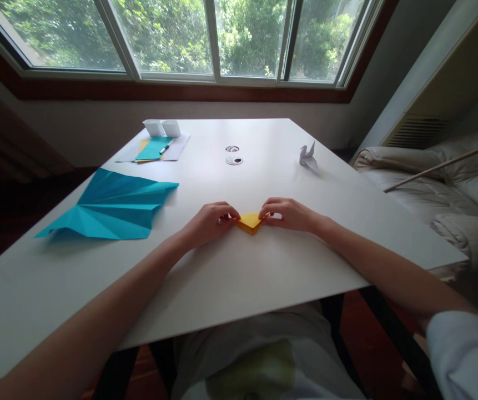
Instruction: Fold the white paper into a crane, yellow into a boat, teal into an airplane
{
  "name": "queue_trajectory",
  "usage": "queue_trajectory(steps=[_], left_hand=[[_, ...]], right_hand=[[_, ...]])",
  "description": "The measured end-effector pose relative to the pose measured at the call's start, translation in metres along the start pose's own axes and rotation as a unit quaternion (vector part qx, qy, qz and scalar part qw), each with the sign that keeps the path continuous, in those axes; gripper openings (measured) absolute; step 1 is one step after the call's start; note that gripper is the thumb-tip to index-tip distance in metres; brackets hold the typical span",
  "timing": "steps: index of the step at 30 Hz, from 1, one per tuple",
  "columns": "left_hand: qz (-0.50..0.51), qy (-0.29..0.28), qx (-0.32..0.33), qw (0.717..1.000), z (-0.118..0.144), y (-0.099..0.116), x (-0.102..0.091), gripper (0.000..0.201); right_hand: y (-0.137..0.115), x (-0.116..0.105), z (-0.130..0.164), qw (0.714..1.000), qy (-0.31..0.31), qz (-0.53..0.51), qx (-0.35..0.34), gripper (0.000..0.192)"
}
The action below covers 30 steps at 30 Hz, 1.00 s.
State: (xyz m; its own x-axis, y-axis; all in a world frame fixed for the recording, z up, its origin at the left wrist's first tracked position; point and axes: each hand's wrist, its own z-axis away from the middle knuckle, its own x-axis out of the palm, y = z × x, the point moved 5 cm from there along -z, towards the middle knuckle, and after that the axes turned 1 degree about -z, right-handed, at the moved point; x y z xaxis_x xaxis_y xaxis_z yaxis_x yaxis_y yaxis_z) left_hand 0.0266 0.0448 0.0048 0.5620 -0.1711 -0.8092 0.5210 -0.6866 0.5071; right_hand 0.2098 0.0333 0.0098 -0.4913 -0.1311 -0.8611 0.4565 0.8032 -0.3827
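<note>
- The left hand (210, 221) is resting on the white table (230, 278), fingers curled almost closed, and its fingertips are pinching and pressing the left corner of a small yellow paper (250, 222).
- The right hand (289, 214) is mirroring it from the other side, fingers bent nearly shut and pinching the right corner of the same paper.
- The yellow paper is lying flat between the 2 hands, touching both; it is folded to a triangle whose long edge is running from 9 to 3 o'clock, with its point aiming at 6 o'clock, toward the person.
- Seen from the left hand the paper is sitting at 3 o'clock; seen from the right hand it is at 9 o'clock. Neither hand is nearer: each is holding 1 end.
- At 10 o'clock from the hands, well apart, a large blue folded sheet (111, 206) is lying spread like a fan.
- Farther off at 11 o'clock, a stack of papers (155, 148) with a pen (165, 148) on top is lying beside 2 small white paper boxes (162, 128).
- At 12 o'clock, 2 round holes (233, 155) are showing in the tabletop.
- At 1 o'clock, a white paper crane (307, 156) is standing alone near the far edge.
- Beyond the table, a window (189, 39) is facing green trees, and a pale sofa (442, 189) is sitting at 3 o'clock.
</note>
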Motion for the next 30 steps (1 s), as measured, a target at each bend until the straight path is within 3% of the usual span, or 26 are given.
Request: queue_trajectory(steps=[7,11,19,23,30], left_hand=[[-0.078,-0.055,0.106,0.990,0.002,0.014,0.004,0.024],[-0.104,-0.092,0.134,0.981,0.005,0.031,0.011,0.035],[-0.167,-0.111,0.113,0.973,0.011,0.040,0.016,0.035],[-0.173,-0.128,0.108,0.971,0.013,0.041,0.018,0.041],[-0.208,-0.156,0.091,0.961,0.014,0.044,0.021,0.051]], right_hand=[[-0.007,-0.001,-0.003,0.998,-0.018,0.046,-0.039,0.015],[-0.011,0.000,-0.003,0.997,-0.035,0.072,-0.023,0.018],[-0.011,0.007,-0.003,0.992,-0.026,0.122,0.036,0.024],[-0.011,0.010,-0.002,0.992,-0.030,0.120,0.034,0.025],[-0.017,0.007,-0.005,0.983,-0.028,0.154,0.092,0.023]])
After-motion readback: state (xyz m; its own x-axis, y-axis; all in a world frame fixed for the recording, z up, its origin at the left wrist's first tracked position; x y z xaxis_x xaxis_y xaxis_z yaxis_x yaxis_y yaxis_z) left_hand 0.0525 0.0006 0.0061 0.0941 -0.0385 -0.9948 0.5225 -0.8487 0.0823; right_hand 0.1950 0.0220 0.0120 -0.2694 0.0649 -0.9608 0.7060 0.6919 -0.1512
